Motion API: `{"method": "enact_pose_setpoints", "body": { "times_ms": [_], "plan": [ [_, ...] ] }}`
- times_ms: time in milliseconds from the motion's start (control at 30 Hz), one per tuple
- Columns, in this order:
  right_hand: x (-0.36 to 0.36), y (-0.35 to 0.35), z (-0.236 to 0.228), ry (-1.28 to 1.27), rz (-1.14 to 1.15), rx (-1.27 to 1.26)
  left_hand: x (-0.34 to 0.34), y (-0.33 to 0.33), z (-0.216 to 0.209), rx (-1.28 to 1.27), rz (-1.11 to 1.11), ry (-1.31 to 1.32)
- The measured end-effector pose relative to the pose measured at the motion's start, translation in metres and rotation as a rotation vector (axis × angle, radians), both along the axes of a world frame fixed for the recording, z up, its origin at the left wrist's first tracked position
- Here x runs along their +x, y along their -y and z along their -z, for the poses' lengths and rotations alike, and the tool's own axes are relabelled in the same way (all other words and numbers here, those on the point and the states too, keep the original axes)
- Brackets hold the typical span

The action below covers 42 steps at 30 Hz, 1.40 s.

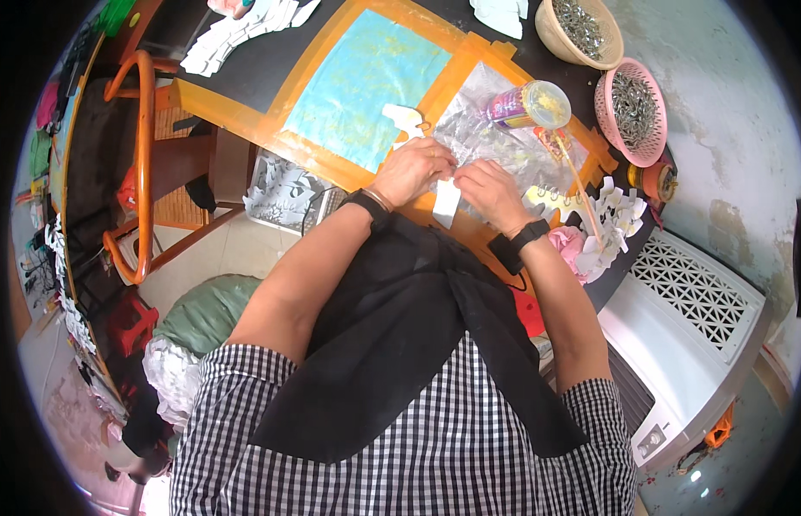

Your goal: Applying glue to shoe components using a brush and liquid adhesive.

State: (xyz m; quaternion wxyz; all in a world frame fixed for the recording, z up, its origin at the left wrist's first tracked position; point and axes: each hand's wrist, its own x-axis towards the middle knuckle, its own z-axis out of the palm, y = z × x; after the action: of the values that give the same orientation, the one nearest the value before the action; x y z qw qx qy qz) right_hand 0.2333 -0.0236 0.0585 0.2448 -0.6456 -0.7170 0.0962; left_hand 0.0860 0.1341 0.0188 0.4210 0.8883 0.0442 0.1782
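My hands meet over the near edge of the work surface, with a small white strip (pixel 446 206) hanging between them. My left hand (pixel 414 170) has its fingers closed in a pinch at the strip's upper end. My right hand (pixel 491 194) pinches at the same end from the other side; the fingers partly cover what they grip. Just beyond my left fingers, a white cut-out piece (pixel 402 118) lies on a light blue sheet (pixel 370 73) edged with orange tape. To the right of it, a silvery crinkled sheet (pixel 469 112) with yellowish smears lies beyond my hands.
A purple-labelled tub (pixel 508 107) with a clear top stands on the silvery sheet, beside a long thin stick (pixel 579 182). Small metal parts fill a cream basket (pixel 545 26) and a pink basket (pixel 659 142). White cut pieces (pixel 618 211) pile at right, above a white slatted appliance (pixel 676 344).
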Motion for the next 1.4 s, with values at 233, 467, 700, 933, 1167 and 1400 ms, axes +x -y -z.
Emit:
{"method": "enact_pose_setpoints", "body": {
  "times_ms": [233,467,700,933,1167,1400],
  "plan": [
    [0.0017,-0.003,0.0013,-0.004,-0.034,0.0,-0.0001,-0.0007,0.0033,0.003,0.009,-0.006],
    [0.0009,0.0026,-0.005,0.042,0.003,-0.009,-0.001,-0.0018,0.0002,-0.01,0.033,-0.031],
    [-0.0005,0.0039,-0.0042,0.133,-0.035,0.031,-0.0023,-0.0012,0.0018,-0.019,0.02,-0.011],
    [0.0018,0.0038,-0.0024,0.163,-0.077,0.014,-0.0014,-0.0006,0.0026,-0.017,0.015,-0.003],
    [0.0031,0.0022,-0.0039,0.159,-0.112,0.018,-0.0009,0.0005,0.0012,-0.032,0.019,-0.008],
    [0.0017,0.0026,-0.0018,0.141,-0.101,-0.024,-0.002,0.0002,-0.0029,-0.003,0.011,-0.034]
  ]
}}
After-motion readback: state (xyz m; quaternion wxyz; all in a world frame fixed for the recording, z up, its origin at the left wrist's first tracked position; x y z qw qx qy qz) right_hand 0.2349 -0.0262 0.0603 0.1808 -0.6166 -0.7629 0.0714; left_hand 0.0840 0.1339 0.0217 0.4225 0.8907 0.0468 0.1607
